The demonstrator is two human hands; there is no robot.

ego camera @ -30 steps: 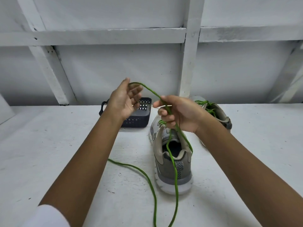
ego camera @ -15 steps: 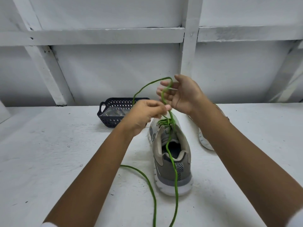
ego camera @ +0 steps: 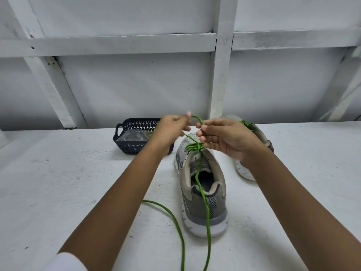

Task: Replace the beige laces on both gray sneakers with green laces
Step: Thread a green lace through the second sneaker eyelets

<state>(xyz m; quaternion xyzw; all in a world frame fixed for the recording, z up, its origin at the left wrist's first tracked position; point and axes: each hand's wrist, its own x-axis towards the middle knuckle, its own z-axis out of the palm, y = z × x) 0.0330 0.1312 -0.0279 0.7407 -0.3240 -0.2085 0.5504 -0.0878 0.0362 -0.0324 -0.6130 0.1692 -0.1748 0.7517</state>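
Note:
A gray sneaker (ego camera: 203, 194) stands on the white table with its heel toward me, threaded with a green lace (ego camera: 203, 194). Above its tongue my left hand (ego camera: 172, 132) and my right hand (ego camera: 226, 139) each pinch the lace, a short green loop arching between them. Two long lace tails run down, one over the heel and one across the table toward me. A second gray sneaker (ego camera: 244, 171) with green lacing lies behind my right hand, mostly hidden.
A dark perforated basket (ego camera: 134, 133) sits at the back left of the near sneaker, holding something pale. The white table (ego camera: 68, 182) ends at a white wall with beams just behind the shoes.
My right hand has dropped from its raised spot to just above the tongue. My left hand moved up slightly, and the tall loop has shrunk to a short arch between both hands.

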